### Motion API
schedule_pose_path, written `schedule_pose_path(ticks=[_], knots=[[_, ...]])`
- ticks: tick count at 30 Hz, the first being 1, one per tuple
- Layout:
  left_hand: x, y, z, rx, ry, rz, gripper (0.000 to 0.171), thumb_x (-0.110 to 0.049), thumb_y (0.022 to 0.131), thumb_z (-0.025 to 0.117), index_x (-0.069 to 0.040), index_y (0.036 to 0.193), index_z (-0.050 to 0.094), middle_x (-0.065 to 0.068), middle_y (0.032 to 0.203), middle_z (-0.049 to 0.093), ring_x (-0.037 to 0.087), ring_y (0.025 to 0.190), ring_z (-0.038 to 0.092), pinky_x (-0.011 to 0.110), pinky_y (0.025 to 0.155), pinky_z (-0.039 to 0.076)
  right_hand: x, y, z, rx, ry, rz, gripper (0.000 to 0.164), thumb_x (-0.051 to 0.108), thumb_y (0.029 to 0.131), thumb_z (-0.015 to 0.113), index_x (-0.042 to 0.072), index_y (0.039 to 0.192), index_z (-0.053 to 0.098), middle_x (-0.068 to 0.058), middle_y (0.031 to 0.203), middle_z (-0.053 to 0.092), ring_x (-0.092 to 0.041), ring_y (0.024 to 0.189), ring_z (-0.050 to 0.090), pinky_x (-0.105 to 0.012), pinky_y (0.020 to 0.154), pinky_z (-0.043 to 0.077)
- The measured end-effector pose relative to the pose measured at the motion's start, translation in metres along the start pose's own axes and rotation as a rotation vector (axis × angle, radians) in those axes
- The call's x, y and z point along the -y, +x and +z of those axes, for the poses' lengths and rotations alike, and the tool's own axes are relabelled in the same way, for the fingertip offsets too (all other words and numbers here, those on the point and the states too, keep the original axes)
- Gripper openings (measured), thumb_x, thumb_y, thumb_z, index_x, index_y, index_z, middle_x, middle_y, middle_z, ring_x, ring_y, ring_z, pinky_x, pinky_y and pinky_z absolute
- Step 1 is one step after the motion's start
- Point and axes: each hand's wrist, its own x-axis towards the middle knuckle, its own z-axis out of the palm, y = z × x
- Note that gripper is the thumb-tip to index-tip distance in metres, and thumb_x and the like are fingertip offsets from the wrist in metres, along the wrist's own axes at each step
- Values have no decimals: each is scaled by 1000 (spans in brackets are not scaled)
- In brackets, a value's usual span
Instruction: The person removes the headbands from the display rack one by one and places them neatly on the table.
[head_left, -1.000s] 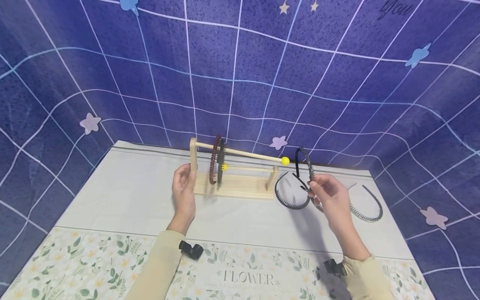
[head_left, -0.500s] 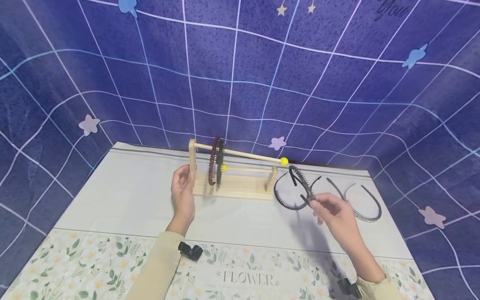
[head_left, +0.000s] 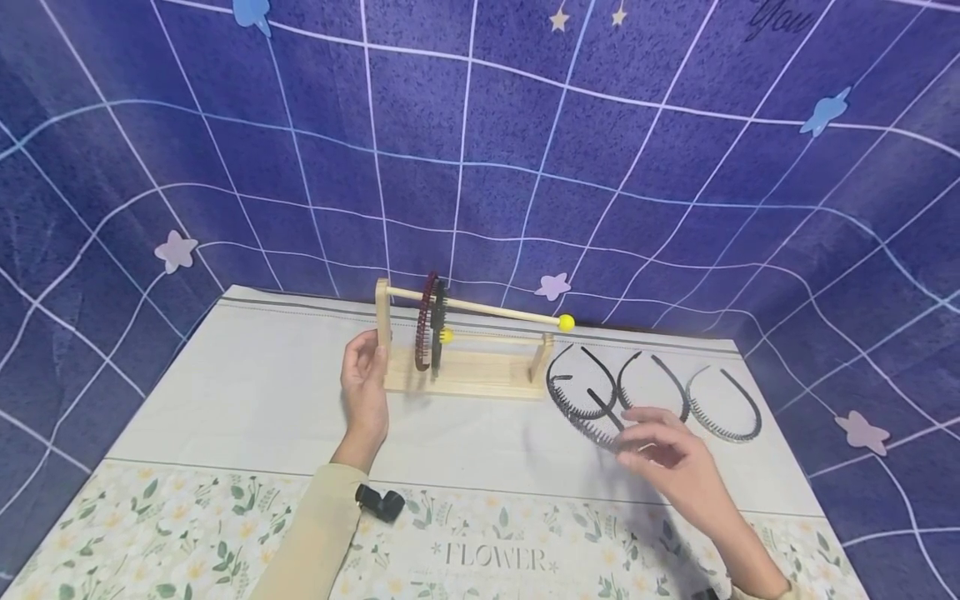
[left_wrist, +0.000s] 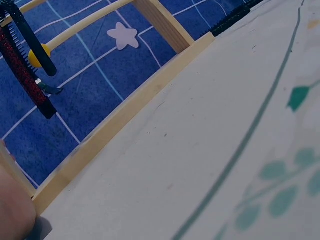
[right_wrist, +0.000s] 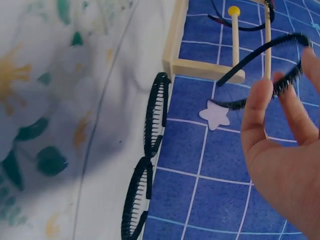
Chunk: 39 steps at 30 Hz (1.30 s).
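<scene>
Black headband (head_left: 588, 427), partly finger-hidden, pinched by right hand (head_left: 667, 462); left hand (head_left: 365, 392) grips wooden stand (head_left: 480, 376)

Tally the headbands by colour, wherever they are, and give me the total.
Dark red: 1 (the dark red headband hung on the wooden rack)
Black or dark grey: 5 (one hung headband on the rack, one held headband in the right hand, three lying headbands on the table)
Total: 6
</scene>
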Motion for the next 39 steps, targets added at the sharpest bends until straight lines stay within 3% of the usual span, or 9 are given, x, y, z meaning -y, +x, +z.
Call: schedule_pose_path(ticks=[5,10,16,22,24,27,30,35,39], knots=[[0,0,-1,1,6,-7,26,-16,117,56,-21,142,61,-7,144,65,17,149,51,40,128,37,-6,-9,0,65,18,-85,39,-18,83,86,6,113,81,-19,151,58,-15,99,73,-22,96,61],[0,1,0,2,2,-4,27,-15,117,56,-20,143,61,-6,145,64,17,149,51,40,128,37,-10,-16,-2,60,-11,-79,40,-15,79,91,8,111,82,-20,153,58,-18,87,77,-20,100,60],[1,0,0,5,11,-2,28,-15,117,56,-19,144,60,-6,146,64,17,150,51,40,128,37,-12,-24,-2,60,-148,-12,37,-1,76,99,14,105,83,-19,153,62,-14,88,76,-19,99,59],[0,0,0,4,3,3,27,-12,117,55,-19,143,61,-5,146,64,18,151,50,38,130,37,-15,-30,-1,116,-289,3,37,15,73,103,25,102,83,-15,152,65,-11,89,71,-26,84,61],[-1,0,0,3,1,2,27,-11,117,55,-19,142,61,-5,146,64,19,152,49,38,130,36,-16,-32,0,141,-319,28,36,20,74,103,29,101,82,-13,153,65,-15,97,73,-26,86,62],[-1,0,0,1,1,0,27,-11,116,55,-20,142,61,-4,147,63,20,153,48,38,131,36,-18,-35,0,176,-319,64,35,22,74,103,30,100,82,-15,155,63,-32,116,75,-30,90,66],[-1,0,0,0,1,-3,28,-11,116,55,-20,142,61,-3,148,63,20,154,47,39,132,35,-19,-38,1,196,-323,106,34,22,74,103,32,100,82,-18,157,62,-49,128,69,-40,94,67],[-1,0,0,0,5,-2,27,-12,117,55,-21,142,61,-4,147,63,19,153,48,40,130,36,-22,-37,1,228,-387,205,33,30,74,102,37,98,82,-16,157,63,-50,136,65,-57,105,60],[0,0,0,0,-4,5,27,-11,116,56,-20,141,62,-4,146,64,19,152,49,40,130,36,-25,-37,1,251,-380,253,31,31,75,102,37,98,81,-19,159,60,-51,138,63,-52,104,62]])
